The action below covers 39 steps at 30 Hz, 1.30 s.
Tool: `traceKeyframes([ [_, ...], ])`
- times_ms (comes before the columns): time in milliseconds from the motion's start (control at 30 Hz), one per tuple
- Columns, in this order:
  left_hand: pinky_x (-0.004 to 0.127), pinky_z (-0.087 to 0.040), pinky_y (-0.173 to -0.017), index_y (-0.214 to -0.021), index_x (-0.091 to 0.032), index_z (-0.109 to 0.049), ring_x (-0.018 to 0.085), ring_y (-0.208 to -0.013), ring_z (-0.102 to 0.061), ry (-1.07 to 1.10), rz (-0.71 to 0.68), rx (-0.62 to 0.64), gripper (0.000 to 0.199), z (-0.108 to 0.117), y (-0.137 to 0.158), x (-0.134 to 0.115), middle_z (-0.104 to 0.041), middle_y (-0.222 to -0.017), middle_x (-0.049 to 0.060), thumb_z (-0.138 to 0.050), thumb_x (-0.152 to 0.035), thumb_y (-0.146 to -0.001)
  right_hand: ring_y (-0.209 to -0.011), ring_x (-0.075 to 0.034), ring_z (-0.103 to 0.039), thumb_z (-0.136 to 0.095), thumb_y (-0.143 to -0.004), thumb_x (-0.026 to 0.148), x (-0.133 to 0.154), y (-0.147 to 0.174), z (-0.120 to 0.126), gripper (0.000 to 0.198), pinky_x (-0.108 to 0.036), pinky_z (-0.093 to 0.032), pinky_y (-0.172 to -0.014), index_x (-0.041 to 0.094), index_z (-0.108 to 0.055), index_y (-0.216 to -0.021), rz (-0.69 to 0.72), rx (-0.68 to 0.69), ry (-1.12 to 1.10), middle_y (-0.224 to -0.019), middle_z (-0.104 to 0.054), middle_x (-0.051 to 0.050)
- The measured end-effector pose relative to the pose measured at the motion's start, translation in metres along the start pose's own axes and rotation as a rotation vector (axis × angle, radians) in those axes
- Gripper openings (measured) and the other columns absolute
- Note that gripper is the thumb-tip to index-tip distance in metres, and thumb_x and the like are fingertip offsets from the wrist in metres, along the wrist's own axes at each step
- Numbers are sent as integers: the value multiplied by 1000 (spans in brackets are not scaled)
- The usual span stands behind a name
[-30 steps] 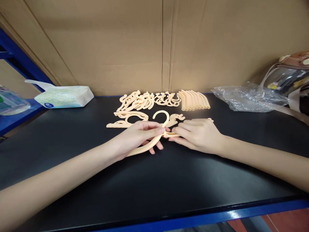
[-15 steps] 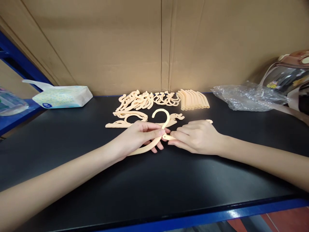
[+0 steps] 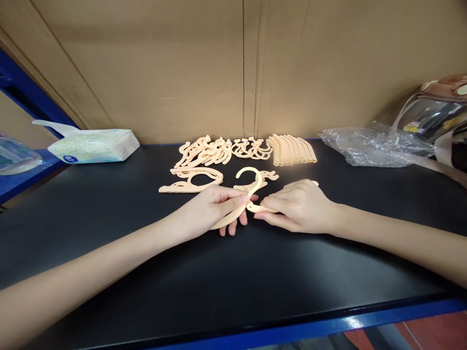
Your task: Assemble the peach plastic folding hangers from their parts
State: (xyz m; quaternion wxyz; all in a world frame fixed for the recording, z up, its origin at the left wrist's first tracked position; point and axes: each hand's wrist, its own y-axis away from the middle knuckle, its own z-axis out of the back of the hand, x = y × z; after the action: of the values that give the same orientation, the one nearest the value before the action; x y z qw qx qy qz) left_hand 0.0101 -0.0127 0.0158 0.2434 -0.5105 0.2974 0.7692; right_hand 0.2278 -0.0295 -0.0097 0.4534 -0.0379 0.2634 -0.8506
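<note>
My left hand [image 3: 209, 206] is closed round a cream plastic folding hanger, pinching it just below its curved hook [image 3: 260, 181]. One hanger arm [image 3: 232, 218] slopes down to the left under my fingers. My right hand [image 3: 301, 206] is closed on the other hanger arm [image 3: 263, 209], whose rounded end with a hole meets the base of the hook. Most of that arm lies hidden in my right hand, and its pale tip shows beyond the knuckles. Whether the two arms are fully joined, I cannot tell.
Behind my hands on the black table [image 3: 233, 291] lie folded hanger pieces [image 3: 171, 188], a pile of hanger arms [image 3: 206, 153], several hooks [image 3: 251, 148] and a row of curved pieces [image 3: 294, 150]. A tissue pack [image 3: 98, 146] sits left; clear plastic bags [image 3: 372, 146] and a bottle [image 3: 434, 112] stand right.
The hook has tipped clockwise and shifted slightly right, and the left hanger arm has swung with it. More of the right hanger arm shows between my hands. Both hands keep their hold.
</note>
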Motion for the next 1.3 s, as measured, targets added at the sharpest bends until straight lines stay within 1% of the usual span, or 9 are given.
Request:
traceKeyframes([
  [200, 16, -45, -44, -79, -12, -63, 8, -51, -54, -36, -5, 7, 37, 0, 1, -1, -61, -70, 1, -48, -42, -92, -42, -9, -45, -40, -97, 39, 1, -1, 2, 45, -28, -18, -46, 18, -64, -66, -46, 64, -28, -50, -58, 2],
  [500, 16, -46, -46, -82, -10, -65, 8, -52, -55, -87, -24, 3, 37, -1, 2, 2, -62, -72, 3, -45, -39, -94, -41, -9, -43, -42, -96, 38, -2, 0, 1, 44, -28, -18, -45, 17, -62, -63, -36, 35, -18, -48, -55, 2],
  [633, 16, -46, -46, -76, -10, -63, 8, -51, -54, -97, 3, 0, 40, -2, 1, 1, -61, -68, 3, -44, -40, -94, -42, -9, -43, -40, -96, 39, -1, 0, 0, 45, -28, -17, -46, 18, -62, -63, -46, 53, -6, -48, -55, 1],
  [833, 17, -45, -44, -80, -11, -63, 8, -50, -54, -71, -6, 13, 38, -2, 0, 2, -62, -72, 3, -45, -42, -92, -43, -9, -42, -42, -96, 38, -1, 0, 0, 42, -28, -19, -47, 18, -61, -65, -16, 26, -12, -50, -55, 2],
  [967, 17, -45, -45, -77, -11, -62, 8, -51, -54, -91, 2, 22, 40, -2, -1, 2, -62, -71, 3, -44, -44, -92, -45, -10, -43, -49, -92, 34, -1, -2, 0, 34, -27, -24, -49, 17, -61, -66, 23, -46, -27, -52, -55, 3],
  [1067, 17, -45, -46, -78, -11, -62, 8, -50, -53, -103, 25, 31, 39, -1, -1, 1, -61, -69, 3, -44, -43, -91, -49, -10, -44, -56, -87, 35, -1, -3, 0, 28, -26, -30, -53, 17, -58, -66, -10, -136, -23, -54, -54, 3],
  [1133, 16, -44, -45, -79, -11, -61, 8, -49, -52, -93, 34, 33, 38, -1, -1, 1, -61, -68, 3, -44, -44, -91, -55, -12, -48, -59, -85, 38, -1, -4, 0, 27, -27, -35, -58, 16, -58, -69, -43, -200, -2, -58, -57, 1],
  [1200, 16, -43, -44, -80, -12, -61, 7, -47, -51, -77, 39, 33, 38, 0, -1, 2, -60, -67, 2, -45, -45, -90, -67, -16, -53, -59, -85, 40, -1, -4, 1, 27, -31, -39, -68, 17, -59, -73, -45, -241, 33, -67, -61, -2],
  [1300, 17, -43, -43, -79, -12, -62, 7, -47, -51, -43, 42, 29, 39, 1, -2, 4, -61, -68, 2, -47, -47, -89, -80, -20, -54, -57, -86, 42, -2, -4, 1, 26, -38, -39, -79, 19, -58, -76, -47, -245, 81, -82, -65, -6],
])
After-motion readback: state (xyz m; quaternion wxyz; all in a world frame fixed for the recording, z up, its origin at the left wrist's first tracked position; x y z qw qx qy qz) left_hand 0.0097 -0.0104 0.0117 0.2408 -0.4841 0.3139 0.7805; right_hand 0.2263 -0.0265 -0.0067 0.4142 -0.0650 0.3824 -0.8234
